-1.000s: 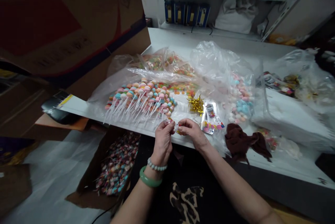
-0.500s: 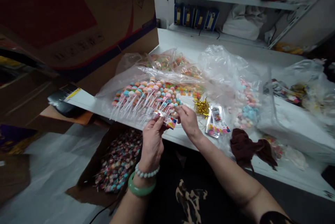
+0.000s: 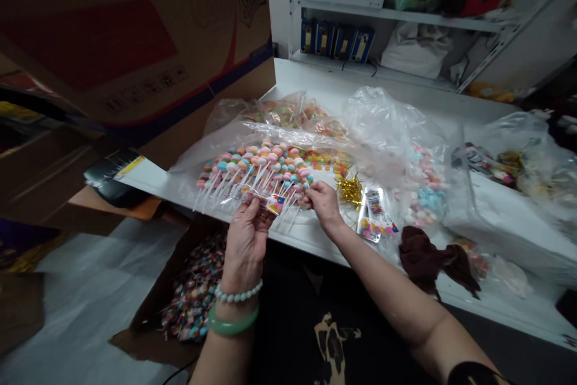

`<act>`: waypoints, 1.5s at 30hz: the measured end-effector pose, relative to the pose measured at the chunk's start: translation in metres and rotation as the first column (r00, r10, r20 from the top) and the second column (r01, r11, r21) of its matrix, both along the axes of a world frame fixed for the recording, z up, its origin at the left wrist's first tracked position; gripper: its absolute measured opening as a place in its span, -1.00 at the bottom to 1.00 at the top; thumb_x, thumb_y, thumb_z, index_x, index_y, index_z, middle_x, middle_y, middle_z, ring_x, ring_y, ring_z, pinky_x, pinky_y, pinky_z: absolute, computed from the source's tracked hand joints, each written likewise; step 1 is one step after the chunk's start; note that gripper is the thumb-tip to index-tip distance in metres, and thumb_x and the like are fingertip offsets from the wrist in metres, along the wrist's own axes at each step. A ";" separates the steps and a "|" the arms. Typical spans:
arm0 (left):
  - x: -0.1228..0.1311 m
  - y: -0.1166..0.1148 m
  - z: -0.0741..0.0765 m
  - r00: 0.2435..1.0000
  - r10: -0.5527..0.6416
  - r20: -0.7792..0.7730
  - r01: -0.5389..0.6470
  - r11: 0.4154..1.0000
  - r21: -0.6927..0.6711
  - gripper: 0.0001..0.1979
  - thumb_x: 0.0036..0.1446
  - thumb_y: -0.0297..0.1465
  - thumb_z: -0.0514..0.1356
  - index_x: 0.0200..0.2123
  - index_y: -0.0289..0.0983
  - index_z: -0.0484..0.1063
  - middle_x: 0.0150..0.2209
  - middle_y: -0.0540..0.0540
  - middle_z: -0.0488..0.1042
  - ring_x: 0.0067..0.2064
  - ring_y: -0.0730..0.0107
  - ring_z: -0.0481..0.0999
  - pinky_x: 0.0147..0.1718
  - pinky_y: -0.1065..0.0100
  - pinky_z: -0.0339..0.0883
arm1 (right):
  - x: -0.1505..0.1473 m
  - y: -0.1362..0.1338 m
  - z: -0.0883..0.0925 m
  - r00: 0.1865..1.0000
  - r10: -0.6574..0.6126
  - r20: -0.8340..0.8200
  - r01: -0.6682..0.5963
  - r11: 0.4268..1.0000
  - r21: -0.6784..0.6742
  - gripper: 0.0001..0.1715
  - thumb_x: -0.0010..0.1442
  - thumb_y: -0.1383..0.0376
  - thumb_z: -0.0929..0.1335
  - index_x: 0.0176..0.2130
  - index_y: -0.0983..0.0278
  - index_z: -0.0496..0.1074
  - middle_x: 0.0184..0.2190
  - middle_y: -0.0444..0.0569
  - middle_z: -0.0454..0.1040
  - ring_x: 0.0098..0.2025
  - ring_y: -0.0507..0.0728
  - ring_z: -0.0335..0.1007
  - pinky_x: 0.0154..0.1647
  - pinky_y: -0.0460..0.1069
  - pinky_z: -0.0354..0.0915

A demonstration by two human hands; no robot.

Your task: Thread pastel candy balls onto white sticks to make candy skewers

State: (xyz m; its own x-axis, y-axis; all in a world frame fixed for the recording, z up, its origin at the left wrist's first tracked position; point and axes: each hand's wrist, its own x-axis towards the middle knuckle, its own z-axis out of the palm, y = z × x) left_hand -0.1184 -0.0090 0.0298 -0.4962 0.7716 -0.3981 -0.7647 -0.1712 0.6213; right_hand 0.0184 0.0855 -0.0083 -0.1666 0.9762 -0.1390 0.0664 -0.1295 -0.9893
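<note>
My left hand (image 3: 249, 226), with a bead bracelet and a green bangle at the wrist, pinches a small clear printed plastic bag (image 3: 274, 203) over the table's front edge. My right hand (image 3: 323, 203) is to its right, fingertips pinched together at the edge of the candy pile; what they hold is too small to make out. Behind both hands lies a heap of pastel candy lollipops (image 3: 259, 160), their white sticks pointing toward me. Gold twist ties (image 3: 350, 190) lie right of my right hand, beside more flat printed bags (image 3: 377, 217).
Clear bags of gummy candies (image 3: 311, 110) and pastel candies (image 3: 428, 190) lie behind and to the right. A dark brown cloth (image 3: 424, 259) is near the front edge. Below left, an open carton (image 3: 148, 328) holds many wrapped candies. A large cardboard box (image 3: 180, 72) stands left.
My left hand has moved left with the printed bag, away from my right hand. My right hand stays pinched at the lollipop heap, and the view has tilted slightly up.
</note>
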 end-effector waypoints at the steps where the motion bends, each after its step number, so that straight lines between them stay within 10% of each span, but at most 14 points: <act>1: 0.000 0.000 0.000 1.000 0.005 0.004 -0.005 1.000 -0.009 -0.90 0.01 -0.52 0.31 -0.41 -0.28 0.43 -0.45 0.04 0.50 -0.41 0.45 0.52 -0.32 0.32 0.49 | 0.013 -0.008 0.001 0.999 -0.028 -0.037 0.027 0.999 -0.028 -0.80 -0.03 0.19 0.35 -0.51 0.23 0.25 -0.65 -0.22 0.34 -0.66 -0.03 0.21 -0.62 -0.11 0.14; 13: 0.037 0.009 0.009 0.978 -0.208 0.019 0.206 0.975 0.080 -0.86 0.05 -0.55 0.26 -0.27 -0.29 0.51 -0.17 -0.14 0.59 -0.09 0.25 0.56 -0.08 0.23 0.46 | 0.121 -0.078 -0.002 0.986 0.054 -0.160 -0.069 0.994 -0.087 -0.81 0.02 0.19 0.41 -0.46 0.24 0.37 -0.59 -0.17 0.39 -0.59 -0.02 0.22 -0.55 -0.08 0.16; 26: 0.041 0.014 0.010 0.981 -0.184 -0.067 0.188 0.981 0.055 -0.80 0.04 -0.55 0.24 -0.24 -0.23 0.53 -0.22 -0.10 0.62 -0.10 0.25 0.58 -0.10 0.22 0.48 | 0.139 -0.075 -0.010 0.996 -0.033 0.083 0.029 0.999 0.046 -0.83 0.09 0.23 0.33 -0.49 0.22 0.31 -0.60 -0.17 0.33 -0.59 -0.01 0.14 -0.56 -0.07 0.08; 33: 0.045 0.000 -0.004 0.851 -0.503 -0.151 0.491 0.864 -0.110 -0.72 -0.15 -0.43 0.42 -0.29 -0.36 0.56 -0.18 -0.25 0.60 -0.15 0.16 0.60 -0.14 0.26 0.46 | 0.115 -0.061 -0.001 0.997 0.046 -0.067 -0.053 0.993 -0.110 -0.79 0.10 0.15 0.30 -0.44 0.22 0.26 -0.60 -0.21 0.35 -0.67 -0.04 0.12 -0.62 -0.10 0.03; 36: 0.037 -0.004 -0.004 0.820 -0.546 -0.173 0.523 0.836 -0.165 -0.68 -0.19 -0.38 0.45 -0.31 -0.39 0.57 -0.24 -0.25 0.60 -0.23 0.19 0.61 -0.19 0.29 0.45 | 0.115 -0.056 -0.008 0.994 0.002 0.111 0.010 0.994 -0.108 -0.79 0.11 0.16 0.28 -0.46 0.22 0.23 -0.62 -0.23 0.33 -0.69 -0.04 0.12 -0.62 -0.10 0.05; 40: 0.020 -0.004 -0.005 0.863 -0.479 -0.163 0.454 0.875 -0.166 -0.66 -0.23 -0.38 0.46 -0.31 -0.39 0.57 -0.28 -0.20 0.61 -0.26 0.27 0.60 -0.17 0.34 0.43 | 0.125 -0.052 -0.018 0.837 0.040 0.545 -0.014 0.999 -0.052 -0.82 0.18 0.27 0.22 -0.45 0.23 0.26 -0.59 -0.20 0.41 -0.59 0.00 0.28 -0.49 -0.10 0.14; 45: 0.018 0.000 -0.017 0.848 -0.519 -0.109 0.494 0.848 -0.190 -0.65 -0.25 -0.36 0.47 -0.33 -0.39 0.58 -0.30 -0.20 0.61 -0.24 0.24 0.59 -0.17 0.33 0.44 | 0.122 -0.067 -0.012 0.256 0.132 0.958 -0.224 0.972 -0.075 -0.76 0.31 0.30 0.19 -0.26 0.26 0.41 -0.44 0.01 0.53 -0.37 0.15 0.48 -0.40 -0.05 0.14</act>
